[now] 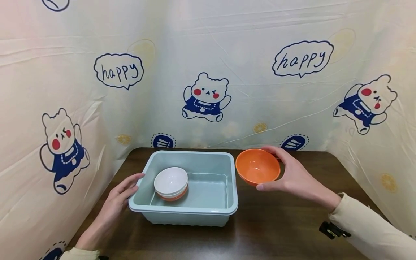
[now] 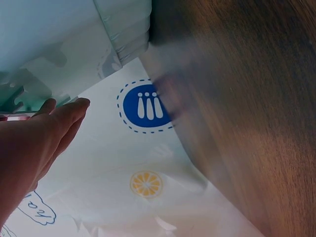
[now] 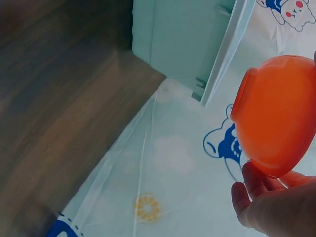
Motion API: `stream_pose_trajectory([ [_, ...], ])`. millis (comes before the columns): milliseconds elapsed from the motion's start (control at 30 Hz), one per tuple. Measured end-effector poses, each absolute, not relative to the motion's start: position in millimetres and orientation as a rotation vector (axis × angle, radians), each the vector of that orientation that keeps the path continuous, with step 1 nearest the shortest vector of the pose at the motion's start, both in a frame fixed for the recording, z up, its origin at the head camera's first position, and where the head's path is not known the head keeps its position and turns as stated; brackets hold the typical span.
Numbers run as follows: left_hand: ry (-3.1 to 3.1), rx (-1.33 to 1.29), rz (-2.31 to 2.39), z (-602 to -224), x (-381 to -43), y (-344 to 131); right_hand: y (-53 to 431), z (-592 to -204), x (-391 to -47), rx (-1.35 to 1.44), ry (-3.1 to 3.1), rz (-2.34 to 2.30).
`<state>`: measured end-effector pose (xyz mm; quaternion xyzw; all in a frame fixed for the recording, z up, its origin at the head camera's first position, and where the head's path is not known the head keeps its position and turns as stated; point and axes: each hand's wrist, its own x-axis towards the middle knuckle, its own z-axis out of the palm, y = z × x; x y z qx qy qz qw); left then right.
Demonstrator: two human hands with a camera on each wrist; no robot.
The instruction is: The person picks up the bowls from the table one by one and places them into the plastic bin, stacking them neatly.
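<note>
A light blue-green plastic tub stands on the table. Inside it at the left is a stack of bowls, white on top with an orange one underneath. My left hand holds the tub's left rim; in the left wrist view its fingers lie along the outside, below the rim. To the right of the tub, my right hand holds an orange bowl by its right side, thumb near and fingers at the far edge. The bowl is raised and tilted, its inside facing me. The right wrist view shows its outside and foot.
The dark brown wooden table extends in front of the tub and to its right. Pale printed sheeting with bears and "happy" bubbles encloses the back and both sides. The tub's right rim is close beside the orange bowl.
</note>
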<state>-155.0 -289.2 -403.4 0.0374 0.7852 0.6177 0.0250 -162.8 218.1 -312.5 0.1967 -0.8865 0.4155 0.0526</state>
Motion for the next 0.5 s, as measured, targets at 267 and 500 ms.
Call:
stream_pose_trajectory([
  [267,2.436,0.114,1.928,-406.7,-154.8,-289.1,200.3,-307.4,-166.9,0.647,-2.700,1.259],
  [500,2.433,0.120,1.939,-407.0,-154.9,-290.0,185.7,-304.4,-170.6,0.701,-2.689,1.272],
])
